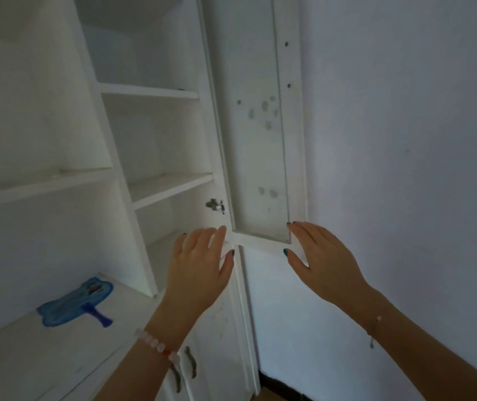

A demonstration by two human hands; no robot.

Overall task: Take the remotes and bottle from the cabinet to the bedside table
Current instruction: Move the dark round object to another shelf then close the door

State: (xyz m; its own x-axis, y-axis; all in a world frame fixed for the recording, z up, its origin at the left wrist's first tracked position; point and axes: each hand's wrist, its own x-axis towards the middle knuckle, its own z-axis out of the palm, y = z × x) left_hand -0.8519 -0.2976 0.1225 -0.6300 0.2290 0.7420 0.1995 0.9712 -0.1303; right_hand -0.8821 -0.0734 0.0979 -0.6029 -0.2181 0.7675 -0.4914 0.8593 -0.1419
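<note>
As I judge it, the task is at its very beginning, because nothing is carried. The cabinet door point(256, 140) stands swung open. On the shelves point(170, 186) behind it I see no remote and no bottle. The picture is dim and soft, so a small thing deep in the lowest compartment, behind the left grip point(199, 264), may escape me. The bedside table is not in view either. Everything is therefore left to do: find the remotes and the bottle, take them and carry them over.

The left grip is released, with its fingers straight and a little spread. It is raised in front of the lowest open compartment, just beside the lower left corner of the door. The right grip point(324, 261) is also released, with the thumb held apart. Its fingertips reach the lower right corner of the door, but I cannot tell whether they touch it. Neither grip holds anything.

On the white bench point(43, 366) at the lower left lies a flat blue thing point(78, 305) with a short handle, well apart from both grips. To me it looks like neither a remote nor a bottle. The lower doors point(217, 342) are closed, so the wanted things might be behind them.
</note>
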